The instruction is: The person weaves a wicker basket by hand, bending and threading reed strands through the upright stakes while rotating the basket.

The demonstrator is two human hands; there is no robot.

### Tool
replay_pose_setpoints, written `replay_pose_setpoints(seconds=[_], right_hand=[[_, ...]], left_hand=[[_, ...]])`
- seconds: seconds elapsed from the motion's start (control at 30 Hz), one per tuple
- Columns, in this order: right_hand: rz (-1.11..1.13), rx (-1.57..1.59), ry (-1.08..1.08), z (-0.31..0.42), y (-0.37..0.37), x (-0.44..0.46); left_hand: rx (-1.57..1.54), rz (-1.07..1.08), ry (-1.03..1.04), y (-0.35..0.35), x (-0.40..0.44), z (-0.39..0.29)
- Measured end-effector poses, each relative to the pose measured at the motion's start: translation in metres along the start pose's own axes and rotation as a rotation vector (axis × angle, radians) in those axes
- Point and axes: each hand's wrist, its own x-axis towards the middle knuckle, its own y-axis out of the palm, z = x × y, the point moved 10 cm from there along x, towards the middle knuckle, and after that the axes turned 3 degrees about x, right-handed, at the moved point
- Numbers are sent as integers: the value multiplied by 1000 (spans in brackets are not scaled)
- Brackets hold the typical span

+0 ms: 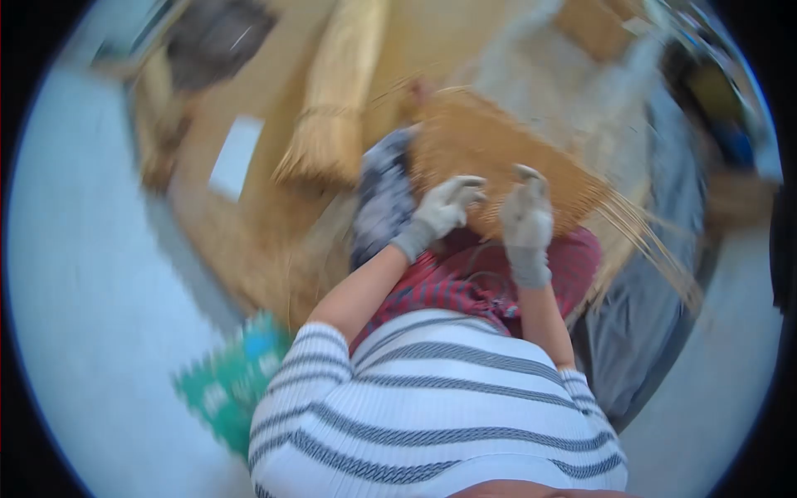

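Note:
A brown woven panel [490, 145] of thin strands lies across my lap, with loose strands sticking out at its right corner. My left hand [451, 204], in a pale glove, is at the panel's lower left edge, its fingers partly bent. Over the lower middle of the panel is my right hand [526, 214], also gloved, with its fingers curled at the tips. Blur hides whether either hand holds a strand. Beyond my left hand lies a tied bundle of straw-like strands [332, 124].
A white sheet [237, 158] lies on the brown ground covering [274, 241]. A dark bag-like object [217, 41] is at the upper left, a green patterned item [235, 378] at the lower left. Grey cloth [643, 332] and a cardboard box [594, 29] are on the right.

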Motion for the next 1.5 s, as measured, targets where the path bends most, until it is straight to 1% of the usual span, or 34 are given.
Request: replay_pose_setpoints(seconds=[0.03, 0.07, 0.13, 0.17, 0.2, 0.23, 0.27, 0.3, 0.33, 0.37, 0.4, 0.43, 0.47, 0.5, 0.53, 0.57, 0.6, 0.63, 0.7, 0.73, 0.77, 0.83, 0.9, 0.93, 1.0, 1.03, 1.1, 1.13, 1.2, 1.37, 1.43, 1.47, 1.5], right_hand=[[128, 170, 68, -21, 12, -7], [181, 162, 148, -50, 31, -12], [128, 23, 101, -78, 43, -25], [186, -17, 164, -94, 56, -32], [215, -30, 180, -103, 78, -35], [274, -341, 17, -93, 99, -46], [329, -655, -155, -89, 126, -61], [373, -634, -131, -99, 142, -70], [393, -645, -123, -107, 145, -72], [553, -648, 113, -140, 146, -77], [706, -643, 356, -173, 144, -89], [707, -653, 595, -200, 127, -103], [720, -752, 610, -217, 127, -109], [825, -872, 494, -228, 124, -118], [925, -986, 372, -237, 123, -127], [929, -993, 384, -238, 128, -130], [841, -940, 463, -235, 130, -125], [750, -889, 537, -233, 130, -121], [631, -891, 610, -235, 122, -107], [587, -871, 649, -238, 116, -103], [582, -886, 624, -237, 118, -101], [573, -907, 612, -239, 116, -102], [561, -940, 555, -236, 121, -104], [564, -946, 557, -238, 122, -105], [541, -966, 514, -236, 124, -104], [526, -970, 519, -235, 126, -105], [522, -980, 512, -234, 127, -106], [521, -982, 503, -233, 128, -106], [517, -988, 494, -233, 129, -106], [505, -984, 484, -232, 128, -106], [499, -993, 485, -232, 130, -106], [499, -994, 485, -233, 130, -106], [498, -996, 480, -232, 130, -106]], left_hand=[[-82, 104, -80, -2, -22, 6], [-131, 186, -193, 1, -42, 16], [-34, 97, -117, -2, -82, -15], [-44, 60, -99, -18, -91, -12], [119, -66, -131, -46, -100, 1], [286, -185, -171, -59, -114, 14], [166, -360, -110, -91, -133, 19], [41, -531, -53, -127, -150, 27], [-180, -706, 199, -163, -162, 39], [-192, -749, 49, -191, -183, 40], [-215, -844, 25, -218, -205, 41], [-121, -943, -71, -241, -233, 35], [-128, -1047, 60, -280, -245, 69], [-76, -1064, -142, -296, -274, 87], [172, -1164, -250, -326, -305, 133], [270, -1287, -350, -337, -342, 170], [408, -1334, -828, -335, -381, 200], [270, -1231, -1147, -317, -404, 203], [452, -1194, -1315, -308, -455, 269], [440, -1185, -1322, -303, -474, 290], [405, -1160, -1327, -298, -489, 308], [356, -1133, -1340, -289, -504, 312], [432, -1242, -1279, -295, -515, 297], [424, -1243, -1281, -299, -520, 304], [710, -1383, -1177, -324, -525, 289], [704, -1380, -1179, -331, -522, 273], [608, -1350, -1242, -345, -521, 248], [602, -1346, -1242, -352, -522, 247], [536, -1194, -1368, -361, -528, 263], [547, -1096, -1443, -350, -530, 269], [607, -1257, -1322, -343, -527, 259], [606, -1256, -1322, -338, -523, 260], [543, -1314, -1324, -331, -523, 260]])
